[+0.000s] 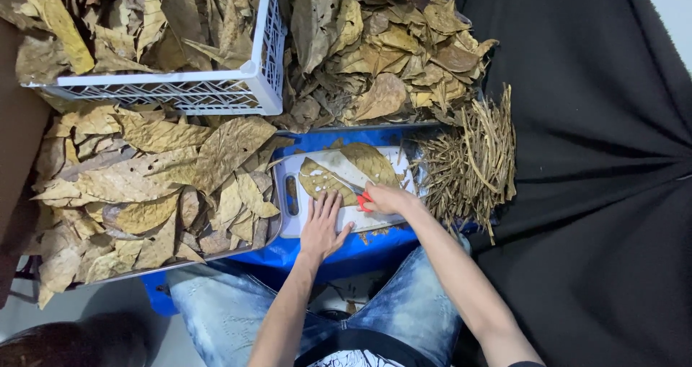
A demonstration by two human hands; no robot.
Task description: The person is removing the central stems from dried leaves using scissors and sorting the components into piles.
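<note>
Leaf (346, 171) lies on board (295, 223), left hand (322, 226) spread flat to pin it while right hand (386, 198) grips red scissors (362, 196) cutting along it, stems (472, 162) piled alongside.

The person's forearms are bare to past the elbow, with no sleeves, gloves, rings or watch showing on the left hand (322, 226) or the right hand (387, 198). The legs are in faded, bleached blue jeans with pale patches. At the bottom edge shows a black top with a white print.
</note>
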